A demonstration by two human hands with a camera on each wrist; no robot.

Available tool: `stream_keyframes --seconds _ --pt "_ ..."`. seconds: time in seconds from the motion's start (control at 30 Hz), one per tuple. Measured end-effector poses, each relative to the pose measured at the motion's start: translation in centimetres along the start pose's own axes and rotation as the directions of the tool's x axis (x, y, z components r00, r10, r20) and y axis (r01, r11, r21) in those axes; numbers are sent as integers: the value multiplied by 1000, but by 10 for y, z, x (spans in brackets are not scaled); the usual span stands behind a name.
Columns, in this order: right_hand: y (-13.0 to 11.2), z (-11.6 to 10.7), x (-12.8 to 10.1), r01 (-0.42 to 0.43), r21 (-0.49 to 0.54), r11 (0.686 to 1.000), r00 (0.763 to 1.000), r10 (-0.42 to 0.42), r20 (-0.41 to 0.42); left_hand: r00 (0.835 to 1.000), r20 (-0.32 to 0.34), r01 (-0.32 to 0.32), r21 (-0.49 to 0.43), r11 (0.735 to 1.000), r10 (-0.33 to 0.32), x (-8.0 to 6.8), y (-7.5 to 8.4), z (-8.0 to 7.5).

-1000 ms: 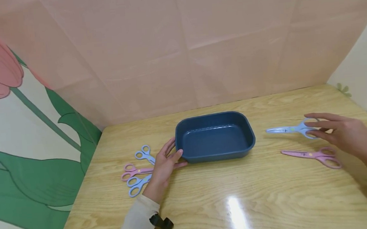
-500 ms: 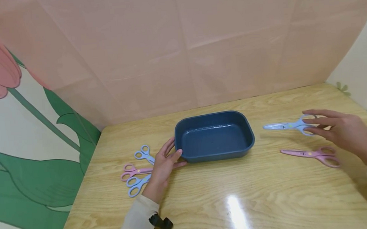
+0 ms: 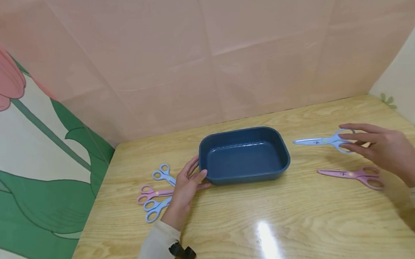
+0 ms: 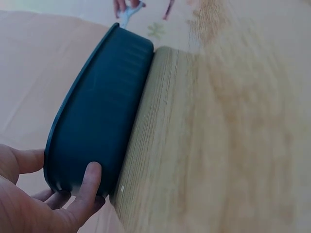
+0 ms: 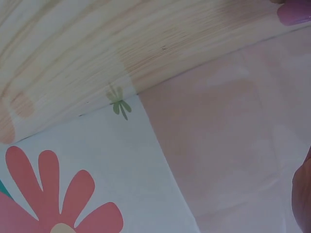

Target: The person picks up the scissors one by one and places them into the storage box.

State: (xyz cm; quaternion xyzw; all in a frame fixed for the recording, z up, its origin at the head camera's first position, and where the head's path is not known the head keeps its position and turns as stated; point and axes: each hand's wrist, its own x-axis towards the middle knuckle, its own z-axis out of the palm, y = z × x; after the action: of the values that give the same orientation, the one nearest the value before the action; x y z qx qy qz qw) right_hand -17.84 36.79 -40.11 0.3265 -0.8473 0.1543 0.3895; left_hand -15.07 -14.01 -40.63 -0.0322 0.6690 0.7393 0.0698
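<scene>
Both hands are being kept on the wooden surface (image 3: 257, 222), one on either side of the dark blue tray (image 3: 284, 162). The tray's left end is being cupped by the left hand (image 3: 185, 187), fingers behind the wall and thumb curled against its front corner, a hold that is probably steadying the tray where it sits. To the right of the tray, a blue pair of scissors (image 3: 320, 141) is being pinched at its handle loops by the fingertips of the right hand (image 3: 382, 149), blades pointing back toward the tray and seemingly raised a little off the wood. A pink pair of scissors (image 3: 351, 174) is lying flat nearer the viewer than the blue pair, right of the tray and apart from it. Left of the tray, three more pairs of scissors (image 3: 154, 195), two blue and one pink, are lying bunched together, partly covered by the left hand. The tray's inside is holding nothing, and bare wood is lying between its right rim and the blue pair, so open room is being left there. Behind the tray, pink wall panels (image 3: 223, 52) are closing off the far edge.
</scene>
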Motion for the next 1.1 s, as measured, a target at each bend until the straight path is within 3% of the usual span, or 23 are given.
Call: stream_keyframes --seconds 0.53,1.1 --pt "-17 12 9 29 -3 1000 999 -29 -28 1000 -4 13 10 1000 -13 -8 -1 3" --pt "-34 22 23 74 -82 994 995 -79 -54 1000 -13 12 -10 1000 -12 -7 0 5"
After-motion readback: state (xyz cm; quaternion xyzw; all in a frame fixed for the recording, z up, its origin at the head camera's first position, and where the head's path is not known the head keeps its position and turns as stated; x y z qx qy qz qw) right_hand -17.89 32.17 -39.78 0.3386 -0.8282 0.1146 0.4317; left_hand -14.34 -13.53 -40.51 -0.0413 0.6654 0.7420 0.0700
